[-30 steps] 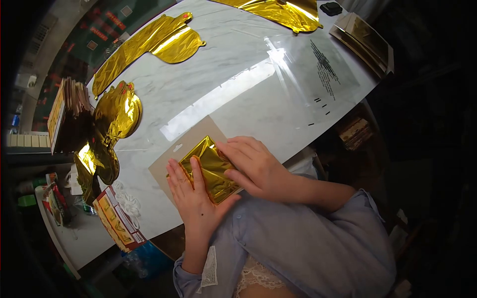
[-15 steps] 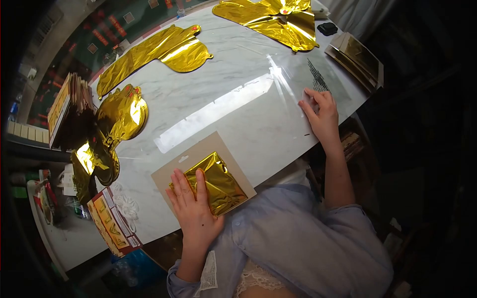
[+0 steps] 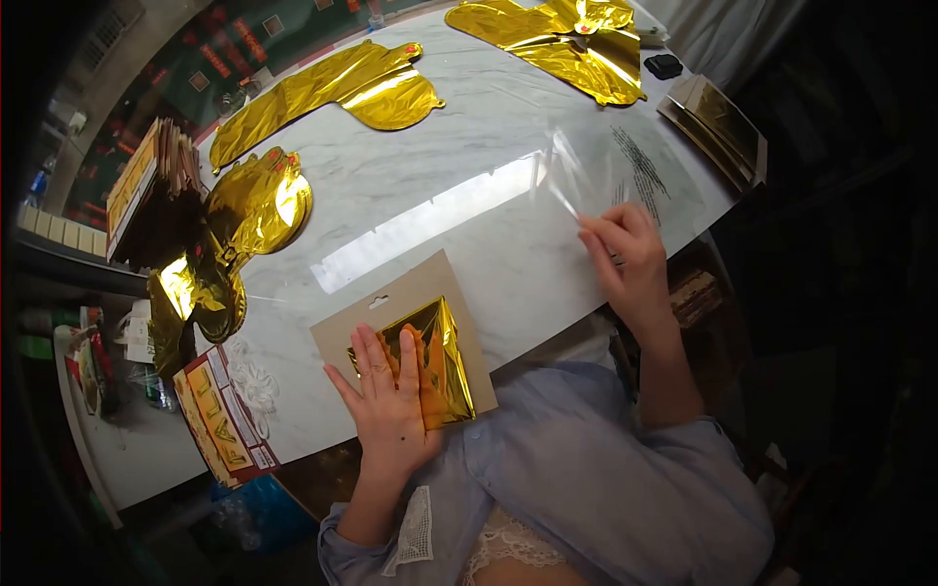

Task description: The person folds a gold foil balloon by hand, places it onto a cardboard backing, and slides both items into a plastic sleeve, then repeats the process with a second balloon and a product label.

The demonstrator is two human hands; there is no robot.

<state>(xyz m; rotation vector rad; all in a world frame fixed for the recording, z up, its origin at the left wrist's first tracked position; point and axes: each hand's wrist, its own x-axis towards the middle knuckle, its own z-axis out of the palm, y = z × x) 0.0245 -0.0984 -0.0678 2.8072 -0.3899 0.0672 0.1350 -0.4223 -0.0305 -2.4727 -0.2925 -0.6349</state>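
My left hand (image 3: 388, 405) lies flat with fingers spread on a folded gold foil balloon (image 3: 445, 366). The foil rests on a beige cardboard backing (image 3: 445, 278) with a hanging slot, near the table's front edge. To the right, my right hand (image 3: 630, 259) pinches the edge of a clear plastic bag (image 3: 684, 190) printed with small black text. A bright crease in the plastic rises to my fingertips. The rest of the bag lies on the table, and its outline is hard to make out.
Flat gold foil balloons (image 3: 381, 93) lie along the back of the marbled table (image 3: 469, 137), with more gold foil (image 3: 259, 210) at left. A stack of cards (image 3: 147, 190), a printed card (image 3: 225, 415) and white string (image 3: 252, 381) are also left. Cardboard pieces (image 3: 713, 127) stand at right.
My right hand has lifted the plastic's edge a little and drawn it slightly down. My left hand stays on the foil, while the cardboard has turned slightly.
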